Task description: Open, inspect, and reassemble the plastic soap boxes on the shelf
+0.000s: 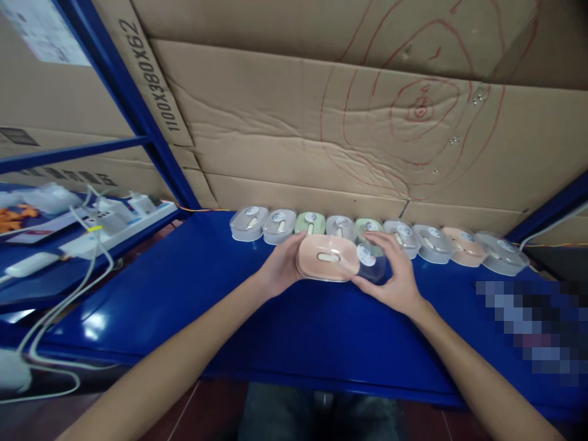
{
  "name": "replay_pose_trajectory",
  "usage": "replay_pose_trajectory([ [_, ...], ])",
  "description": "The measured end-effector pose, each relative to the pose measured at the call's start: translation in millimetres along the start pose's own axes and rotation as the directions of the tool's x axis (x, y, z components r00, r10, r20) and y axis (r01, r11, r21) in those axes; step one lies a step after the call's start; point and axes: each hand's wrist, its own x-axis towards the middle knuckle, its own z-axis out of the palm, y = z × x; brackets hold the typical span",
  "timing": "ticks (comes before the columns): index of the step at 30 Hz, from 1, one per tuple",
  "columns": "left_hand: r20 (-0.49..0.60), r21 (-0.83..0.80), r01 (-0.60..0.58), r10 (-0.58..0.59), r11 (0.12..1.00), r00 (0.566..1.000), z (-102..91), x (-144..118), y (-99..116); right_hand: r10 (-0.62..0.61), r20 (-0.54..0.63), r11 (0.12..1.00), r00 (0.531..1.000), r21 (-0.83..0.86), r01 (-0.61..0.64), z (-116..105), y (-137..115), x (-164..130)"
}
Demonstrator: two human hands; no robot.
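Both forearms reach in from the bottom edge, meeting at a peach box over the blue table

Left hand [278, 268] cups the left end of the peach box [327, 258], fingers curled onto it, while the right hand [395, 275] has its fingers closed round a clear lid piece [370, 262] touching the box's right end. Box's long axis runs left to right between the two hands, both about equally near, just above the blue table [193, 288]. Right behind sits a row of similar boxes [381, 237] in grey, green and peach along a cardboard wall [294, 122]. Power strips and white cables [98, 229] are on the left, blue shelf frame [138, 116] above them
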Motion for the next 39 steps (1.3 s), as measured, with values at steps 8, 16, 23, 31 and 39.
replay_pose_trajectory([
  [8, 0.052, 0.109, -0.054, 0.049, 0.993, 0.997, 11.6, -4, -17, -0.095, 0.189, 0.993, 0.977, 0.083, 0.08, 21, -6, -9],
  [16, 0.068, 0.146, 0.005, -0.015, 0.989, 0.998, 8.6, -7, -10, -0.148, 0.239, 0.989, 0.96, 0.033, 0.144, 17, -2, -11],
  [23, 0.024, 0.158, 0.034, -0.038, 0.987, 0.999, 8.9, -8, -10, -0.132, 0.241, 0.991, 0.961, 0.051, 0.123, 18, -4, -12],
  [31, 0.023, 0.174, -0.009, 0.005, 0.985, 1.0, 4.7, -7, -13, -0.11, 0.272, 0.994, 0.956, 0.011, 0.111, 20, -4, -14],
  [39, -0.036, 0.224, 0.018, -0.01, 0.974, 0.999, 7.9, -9, -10, -0.106, 0.327, 0.986, 0.939, -0.087, 0.142, 19, -5, -15],
])
